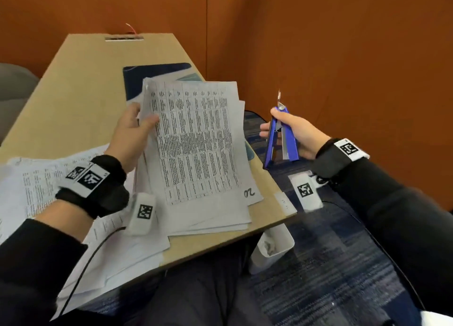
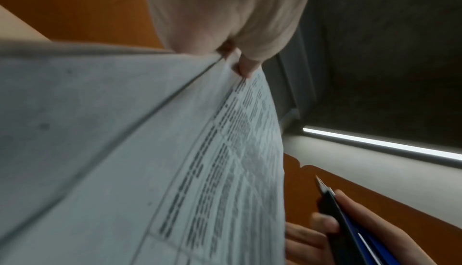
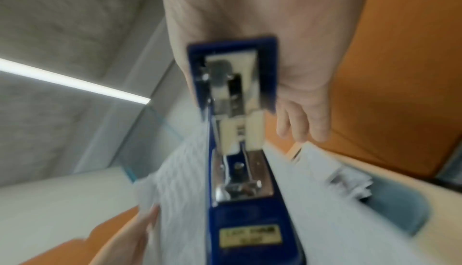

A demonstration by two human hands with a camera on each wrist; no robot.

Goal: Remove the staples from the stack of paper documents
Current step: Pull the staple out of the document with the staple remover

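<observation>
My left hand [image 1: 137, 127] holds up a printed document [image 1: 196, 139] by its left edge, thumb on the front page, over a stack of papers [image 1: 215, 218] on the wooden desk [image 1: 73, 85]. In the left wrist view the fingers [image 2: 245, 67] pinch the sheets [image 2: 150, 150] near a corner. Off the desk's right edge, my right hand [image 1: 289, 132] grips a blue stapler [image 1: 282, 142] with its metal remover tip pointing up. The right wrist view shows the stapler [image 3: 240, 150] along the palm, blurred. No staple is visible.
More loose printed sheets [image 1: 39, 183] lie at the desk's left and near edge. A dark blue folder [image 1: 157, 78] lies behind the stack. A small white tub [image 1: 272, 247] stands below the desk's near right corner. Orange walls close in behind and to the right.
</observation>
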